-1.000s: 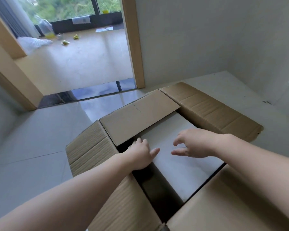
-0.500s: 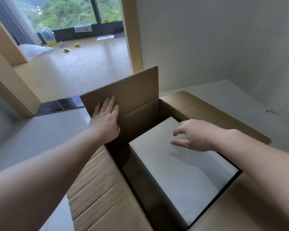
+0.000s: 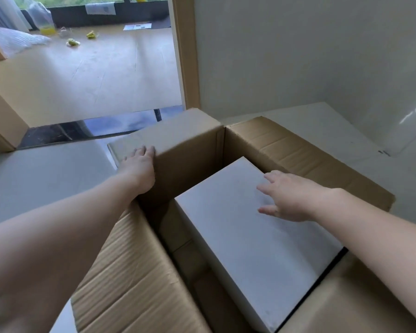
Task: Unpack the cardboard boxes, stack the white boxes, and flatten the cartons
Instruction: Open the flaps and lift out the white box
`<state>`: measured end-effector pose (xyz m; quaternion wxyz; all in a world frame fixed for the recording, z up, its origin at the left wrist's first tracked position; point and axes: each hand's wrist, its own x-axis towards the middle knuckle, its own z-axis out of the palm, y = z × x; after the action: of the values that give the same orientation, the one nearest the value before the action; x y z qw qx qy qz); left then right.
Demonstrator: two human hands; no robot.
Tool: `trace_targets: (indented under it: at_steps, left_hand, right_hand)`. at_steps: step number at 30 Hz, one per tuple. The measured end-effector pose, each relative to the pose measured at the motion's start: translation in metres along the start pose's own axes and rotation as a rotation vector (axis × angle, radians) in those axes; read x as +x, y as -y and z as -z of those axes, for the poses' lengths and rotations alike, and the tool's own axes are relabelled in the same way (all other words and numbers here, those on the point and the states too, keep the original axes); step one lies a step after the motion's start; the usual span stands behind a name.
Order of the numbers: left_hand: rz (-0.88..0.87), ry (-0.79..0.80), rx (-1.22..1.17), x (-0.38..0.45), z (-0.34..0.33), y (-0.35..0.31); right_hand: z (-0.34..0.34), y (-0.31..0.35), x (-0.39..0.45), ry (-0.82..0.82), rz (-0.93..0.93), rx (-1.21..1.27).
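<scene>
Left hand [image 3: 139, 164] pressing far flap [image 3: 168, 138] outward, fingers flat. Right hand [image 3: 291, 198] spread, hovering over white box [image 3: 250, 236] inside carton [image 3: 130, 272]. Risk: snug fit jamming fingers; released flap springing back.

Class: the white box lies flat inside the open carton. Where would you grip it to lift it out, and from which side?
Probably from above, by its two long edges. The white box lies flat with its broad top exposed; a gap shows along its left side, but its right edge sits close to the carton wall, so fingers there would have little room.
</scene>
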<state>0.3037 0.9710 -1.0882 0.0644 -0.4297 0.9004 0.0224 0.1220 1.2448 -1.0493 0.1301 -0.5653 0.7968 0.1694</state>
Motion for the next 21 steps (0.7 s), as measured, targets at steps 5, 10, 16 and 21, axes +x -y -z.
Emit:
trace_targets:
  at_steps: [5, 10, 16, 21]
  left_hand:
    - [0.044, -0.077, -0.035, 0.002, -0.006, -0.007]
    - [-0.058, -0.099, -0.132, 0.002, -0.006, -0.018]
    - [-0.332, -0.046, -0.204, -0.015, -0.001, -0.081]
    - [-0.457, -0.187, -0.091, -0.032, -0.004, -0.156]
  right_hand:
    - [-0.006, -0.023, -0.007, 0.049, -0.007, -0.052]
    - [-0.005, -0.027, -0.026, 0.04, -0.006, 0.065]
    - [-0.013, -0.038, -0.059, 0.136, -0.097, 0.142]
    - [-0.031, -0.049, -0.088, 0.169, -0.23, 0.22]
